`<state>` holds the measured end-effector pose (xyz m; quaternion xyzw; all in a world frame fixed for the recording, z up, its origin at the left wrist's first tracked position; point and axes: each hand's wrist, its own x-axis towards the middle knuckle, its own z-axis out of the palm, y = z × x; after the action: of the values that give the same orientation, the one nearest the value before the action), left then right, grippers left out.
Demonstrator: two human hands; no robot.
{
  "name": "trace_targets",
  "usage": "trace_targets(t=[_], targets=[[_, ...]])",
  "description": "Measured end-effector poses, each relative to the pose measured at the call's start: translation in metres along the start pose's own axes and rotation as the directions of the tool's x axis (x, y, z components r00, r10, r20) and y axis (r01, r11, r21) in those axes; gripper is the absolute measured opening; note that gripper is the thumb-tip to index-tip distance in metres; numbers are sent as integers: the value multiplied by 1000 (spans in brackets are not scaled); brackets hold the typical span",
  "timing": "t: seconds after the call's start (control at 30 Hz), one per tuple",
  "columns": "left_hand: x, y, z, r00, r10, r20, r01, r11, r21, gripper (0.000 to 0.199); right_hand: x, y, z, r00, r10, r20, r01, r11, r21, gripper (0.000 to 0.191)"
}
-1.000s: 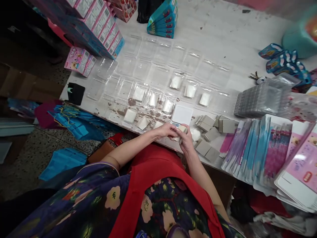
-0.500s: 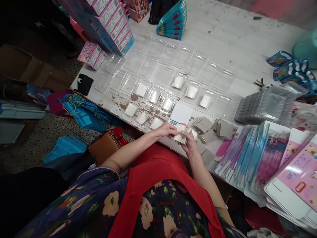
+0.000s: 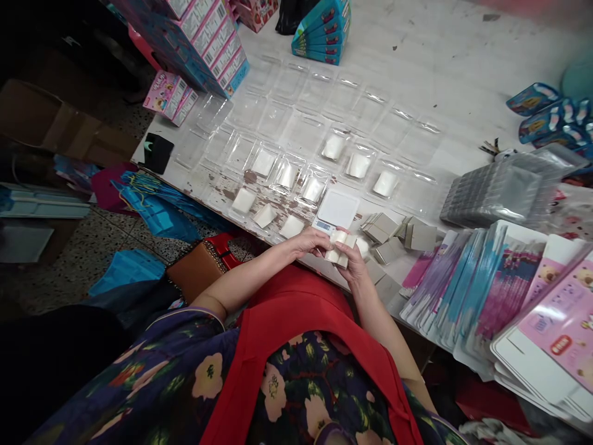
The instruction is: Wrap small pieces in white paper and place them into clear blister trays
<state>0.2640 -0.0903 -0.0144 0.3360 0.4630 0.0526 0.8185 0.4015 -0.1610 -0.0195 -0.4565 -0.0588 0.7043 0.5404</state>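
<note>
I'm watching both hands meeting at the near edge of the table: the left hand is pinching one side of a pale packet, while the right hand is grasping the other side, thumb lying across it. That two-sided hold is probably keeping the loose layers together. The packet is sitting just in front of the kitchen scale, off its plate, and the hands are partly hiding it. I'm seeing the grey cards lying just right of the scale, presumably for short reach. Beyond, clear trays are lying open in rows, some bearing white packets, apparently spread so each one is staying reachable. Over to the right, spare trays are nesting in a stack, likely saving room, and flat boxes are leaning together in a row.
</note>
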Motion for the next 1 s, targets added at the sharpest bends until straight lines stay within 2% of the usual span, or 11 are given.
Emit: trace_targets(t=[0.2,0.43,0.63,0.9,1.0], targets=[[0,2,2,1000,3,9,-4,1000,20,13,1,4,3,998,24,55,-21,999,-41,54],[-3,6,-7,1000,-6,20,6,1000,3,19,4,-1,8,998,43,47,-45,998,43,53],[-2,6,-5,1000,25,-6,-25,1000,18,18,8,3,8,993,23,114,-30,998,56,48],[5,-3,-18,995,53,-86,-56,998,-28,21,12,4,-4,1000,-5,21,3,998,65,62],[7,-7,-18,994,72,-82,-79,994,-79,23,12,4,-6,1000,-8,-7,8,999,43,62]])
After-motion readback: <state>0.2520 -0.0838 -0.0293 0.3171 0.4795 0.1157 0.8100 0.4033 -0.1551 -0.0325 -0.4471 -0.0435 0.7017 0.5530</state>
